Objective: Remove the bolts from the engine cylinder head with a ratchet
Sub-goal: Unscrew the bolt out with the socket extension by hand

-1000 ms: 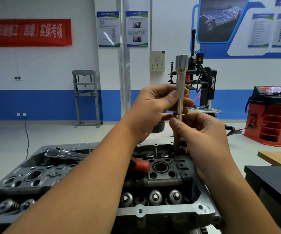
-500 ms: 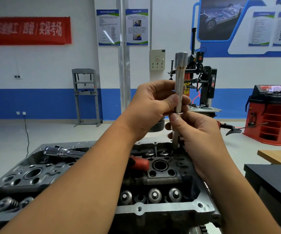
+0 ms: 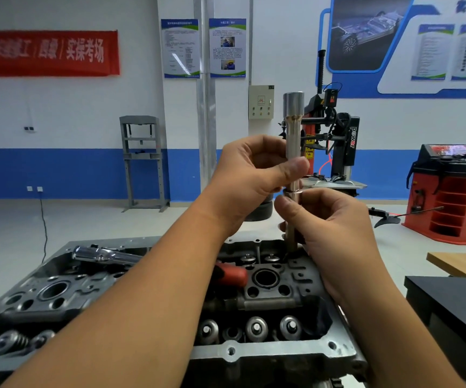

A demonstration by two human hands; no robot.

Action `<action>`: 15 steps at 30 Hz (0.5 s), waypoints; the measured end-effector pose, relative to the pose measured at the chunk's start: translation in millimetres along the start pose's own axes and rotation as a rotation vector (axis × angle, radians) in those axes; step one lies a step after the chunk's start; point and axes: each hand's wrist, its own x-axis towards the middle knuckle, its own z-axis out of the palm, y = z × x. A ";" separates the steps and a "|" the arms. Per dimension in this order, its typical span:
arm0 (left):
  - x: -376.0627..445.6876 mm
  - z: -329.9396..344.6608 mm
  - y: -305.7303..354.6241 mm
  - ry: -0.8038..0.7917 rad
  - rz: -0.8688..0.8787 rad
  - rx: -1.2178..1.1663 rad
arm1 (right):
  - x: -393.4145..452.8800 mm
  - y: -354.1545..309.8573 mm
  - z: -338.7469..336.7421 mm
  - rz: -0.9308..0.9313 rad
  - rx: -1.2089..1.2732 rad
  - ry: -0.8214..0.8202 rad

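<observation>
Stage: mid-task by appearance. Long socket with bolt shank held upright just above far edge of cylinder head; left hand pinching socket, right hand pinching shank and washer. Ratchet idle across cylinder head. Remaining bolts: cannot tell. Surroundings: workshop floor, blue-banded wall, red banner, tyre changer, dark worktop at right.

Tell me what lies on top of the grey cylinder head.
A chrome ratchet with a red grip lies across the grey cylinder head; the left forearm covers its middle.
</observation>
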 end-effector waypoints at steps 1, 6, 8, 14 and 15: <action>0.4 -0.5 0.5 0.016 0.002 0.010 | 0.4 0.6 -0.3 -0.007 -0.008 0.003; 1.3 -1.2 -2.5 -0.122 -0.077 -0.059 | 1.8 1.8 0.7 0.009 0.002 -0.032; 2.2 -2.0 -4.2 -0.099 -0.057 -0.028 | 1.9 1.7 0.7 0.017 0.013 -0.029; 2.2 -3.0 -2.9 0.012 0.004 0.056 | 1.8 3.8 -1.0 -0.011 -0.047 0.030; 2.4 -3.3 -3.7 -0.015 -0.024 0.046 | 1.9 3.8 -0.9 -0.009 -0.048 0.029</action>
